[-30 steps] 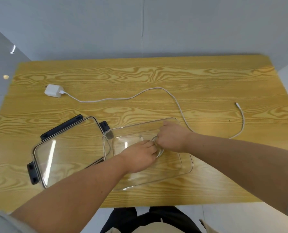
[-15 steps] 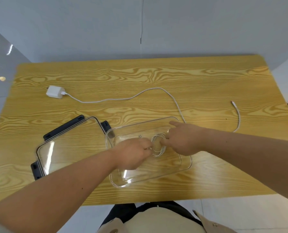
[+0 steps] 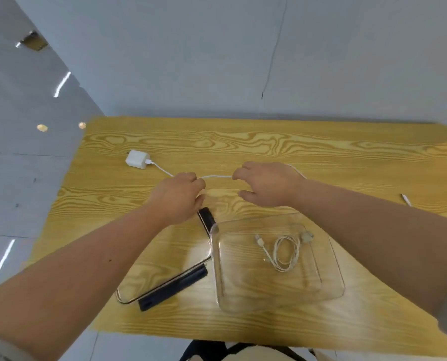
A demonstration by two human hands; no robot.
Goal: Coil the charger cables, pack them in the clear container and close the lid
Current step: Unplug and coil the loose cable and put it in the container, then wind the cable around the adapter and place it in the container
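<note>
head view: thin white charger cable (image 3: 215, 176) runs left-right, pinched by left hand (image 3: 178, 198); right hand (image 3: 265, 184) half-curled at cable, grip unclear; small coiled white cable (image 3: 284, 250) inside clear rectangular plastic container (image 3: 331, 290).

Your left hand (image 3: 180, 198) and right hand (image 3: 265, 186) sit side by side on the long cable (image 3: 215, 176). The charger plug (image 3: 137, 159) lies left of your grip, the container (image 3: 277, 261) with the coiled cable (image 3: 284, 252) nearer you, the lid (image 3: 165, 269) to its left.
</note>
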